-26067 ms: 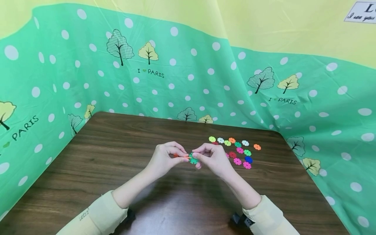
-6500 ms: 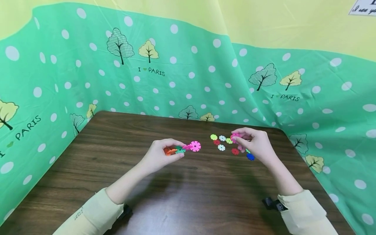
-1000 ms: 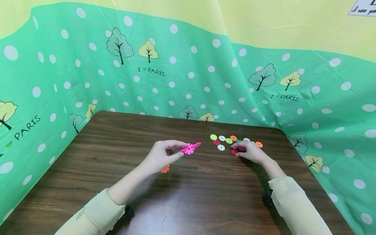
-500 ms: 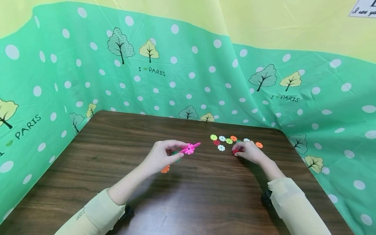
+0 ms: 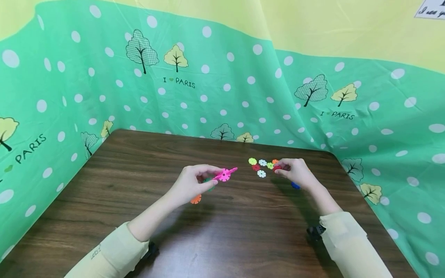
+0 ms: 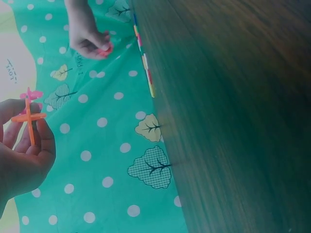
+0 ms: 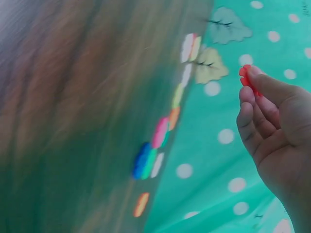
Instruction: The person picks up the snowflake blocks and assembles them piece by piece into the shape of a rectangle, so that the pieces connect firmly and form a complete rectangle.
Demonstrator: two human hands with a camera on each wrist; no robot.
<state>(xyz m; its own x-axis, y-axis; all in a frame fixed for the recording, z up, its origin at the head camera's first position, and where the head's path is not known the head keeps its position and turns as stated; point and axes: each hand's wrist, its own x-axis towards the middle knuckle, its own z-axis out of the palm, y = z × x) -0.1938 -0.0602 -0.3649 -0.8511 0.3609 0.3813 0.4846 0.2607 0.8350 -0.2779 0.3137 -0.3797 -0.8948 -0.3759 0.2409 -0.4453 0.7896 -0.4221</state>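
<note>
My left hand (image 5: 189, 186) grips a chain of notched plastic discs slotted together. Pink discs (image 5: 224, 175) stick out past the fingertips. A green disc (image 5: 209, 185) is partly hidden by the fingers, and an orange disc (image 5: 196, 199) hangs below them. In the left wrist view, two orange discs (image 6: 29, 119) cross each other at the chain's near end. My right hand (image 5: 298, 173) is lifted above the loose discs and pinches a red disc (image 7: 245, 76) between thumb and fingers. The two hands are apart.
Loose discs lie flat on the dark wooden table (image 5: 222, 239) at the back right: a yellow disc (image 5: 252, 161), white discs (image 5: 261, 174), another red disc (image 5: 256, 167), a blue disc (image 5: 295, 185) and several more. A green patterned cloth (image 5: 208, 88) hangs behind.
My right hand has picked the red disc up off the table and raised it a little. My left hand stays put. Earlier, the chain had fewer discs and more pink ones lay loose.
</note>
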